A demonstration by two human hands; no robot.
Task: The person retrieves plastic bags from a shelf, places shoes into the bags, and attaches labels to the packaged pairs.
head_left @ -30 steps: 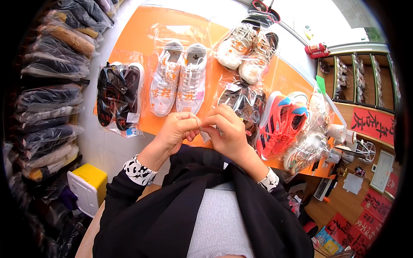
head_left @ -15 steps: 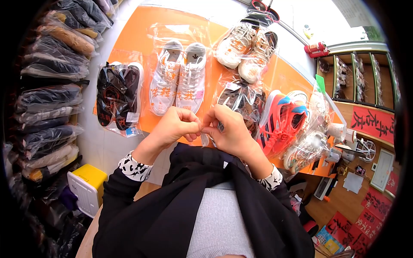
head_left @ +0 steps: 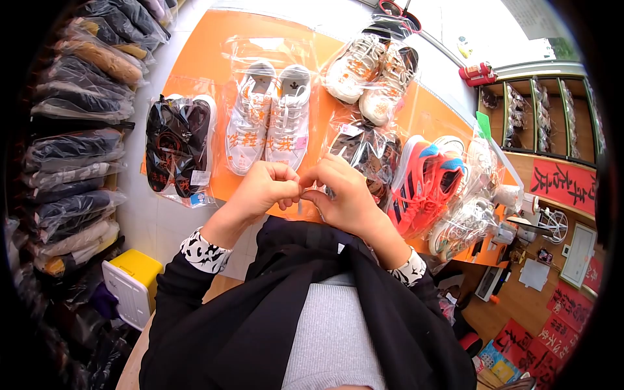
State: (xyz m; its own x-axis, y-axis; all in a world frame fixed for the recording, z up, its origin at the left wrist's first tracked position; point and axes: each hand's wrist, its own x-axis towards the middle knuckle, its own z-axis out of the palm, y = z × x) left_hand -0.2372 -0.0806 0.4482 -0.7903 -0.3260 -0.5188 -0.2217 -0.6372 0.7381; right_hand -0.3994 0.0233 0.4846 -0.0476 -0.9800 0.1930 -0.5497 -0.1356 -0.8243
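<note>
My left hand [head_left: 268, 188] and my right hand [head_left: 341, 195] meet in front of my body at the table's near edge. Both have thumb and forefinger pinched together, fingertips touching or almost so. Whatever they pinch is too small to name; a thin pale sliver shows just below the fingertips. Just beyond my left hand lie white sneakers [head_left: 286, 120] in a clear plastic bag with orange print. Past my right hand is a bagged dark patterned pair of shoes [head_left: 367, 156], partly hidden by that hand. Coral-red sneakers [head_left: 426, 188] lie to its right.
Bagged black shoes [head_left: 179, 146] sit at the left of the orange tabletop [head_left: 201, 58], bagged off-white sneakers [head_left: 374, 71] at the back. Many bagged items fill the rack [head_left: 81, 97] on the left. A yellow-lidded box [head_left: 133, 283] stands on the floor; shelves [head_left: 539, 123] are at right.
Both hands stay almost in place, fingertips still together. The right hand's fingers have shifted slightly left, and the pale piece below them shows less than before.
</note>
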